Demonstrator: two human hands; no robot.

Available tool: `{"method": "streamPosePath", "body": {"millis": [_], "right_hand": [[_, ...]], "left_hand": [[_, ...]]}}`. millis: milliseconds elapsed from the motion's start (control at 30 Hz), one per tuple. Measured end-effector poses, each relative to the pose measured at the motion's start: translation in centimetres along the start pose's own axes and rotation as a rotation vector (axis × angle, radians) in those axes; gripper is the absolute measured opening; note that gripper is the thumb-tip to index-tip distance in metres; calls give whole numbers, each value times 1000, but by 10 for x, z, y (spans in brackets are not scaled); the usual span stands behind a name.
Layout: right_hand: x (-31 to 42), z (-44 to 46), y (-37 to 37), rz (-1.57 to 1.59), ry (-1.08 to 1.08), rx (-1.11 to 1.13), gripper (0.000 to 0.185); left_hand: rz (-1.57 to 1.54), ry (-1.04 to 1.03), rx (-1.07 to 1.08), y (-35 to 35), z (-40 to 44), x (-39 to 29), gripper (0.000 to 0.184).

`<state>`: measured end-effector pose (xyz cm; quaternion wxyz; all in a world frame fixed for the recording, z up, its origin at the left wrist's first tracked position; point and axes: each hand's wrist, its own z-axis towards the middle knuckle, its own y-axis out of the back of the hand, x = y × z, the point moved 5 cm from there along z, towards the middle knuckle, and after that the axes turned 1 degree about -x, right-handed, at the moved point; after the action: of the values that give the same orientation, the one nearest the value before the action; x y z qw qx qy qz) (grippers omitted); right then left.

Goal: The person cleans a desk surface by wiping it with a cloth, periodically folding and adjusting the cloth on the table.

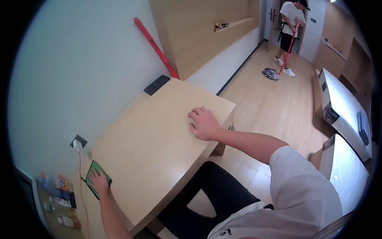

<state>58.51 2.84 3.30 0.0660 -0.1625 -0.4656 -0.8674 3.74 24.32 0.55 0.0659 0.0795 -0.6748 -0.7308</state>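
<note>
My left hand (pixel 99 182) lies flat with its fingers spread on a green cloth (pixel 94 167) with a dark edge. The cloth rests at the left end of the wooden desk (pixel 147 147), near the wall. Toward the desk's right side, my right hand (pixel 205 124) rests on the top, fingers apart and slightly bent, with no object seen in it. What lies under either palm is hidden.
A black flat object (pixel 156 85) lies on the desk's far corner beside a red pole (pixel 157 49). A charger (pixel 77 145) trails a red cable. Several bottles (pixel 63 201) stand at left. Another person (pixel 291 24) holds a mop (pixel 271 73). Plastic-wrapped mattresses (pixel 346 171) are at right.
</note>
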Motion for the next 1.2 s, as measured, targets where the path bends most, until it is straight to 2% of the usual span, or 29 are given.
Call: {"method": "streamPosePath", "body": {"millis": [133, 267, 333, 400, 467, 667, 767, 867, 1067, 1167, 1200], "right_hand": [[0, -2, 2, -22, -21, 21, 33], [1, -4, 6, -12, -19, -3, 31], [1, -4, 1, -29, -46, 62, 30], [0, -3, 1, -38, -63, 93, 30], [1, -3, 3, -13, -79, 101, 31], [1, -5, 0, -36, -93, 85, 30], [1, -6, 1, 3, -69, 47, 30], [1, -5, -3, -45, -55, 30, 28], [5, -4, 6, -13, -55, 45, 33], [8, -1, 7, -13, -59, 59, 35], [9, -1, 6, -29, -61, 67, 35]], "left_hand": [[22, -53, 81, 17, -73, -1, 65], [31, -100, 126, 22, -101, 24, 63], [3, -132, 148, 21, -103, 34, 62], [76, -65, 177, 31, -122, 30, 62], [-39, -613, -74, 24, -135, 56, 60], [235, -747, -143, -2, -161, 115, 58], [274, -637, -62, 29, -180, 89, 57], [36, -607, -31, 39, -170, 85, 58], [-26, -601, 17, 17, -92, 105, 61], [20, -301, 85, -22, -20, 133, 63], [18, -290, 90, -19, -14, 130, 63]]}}
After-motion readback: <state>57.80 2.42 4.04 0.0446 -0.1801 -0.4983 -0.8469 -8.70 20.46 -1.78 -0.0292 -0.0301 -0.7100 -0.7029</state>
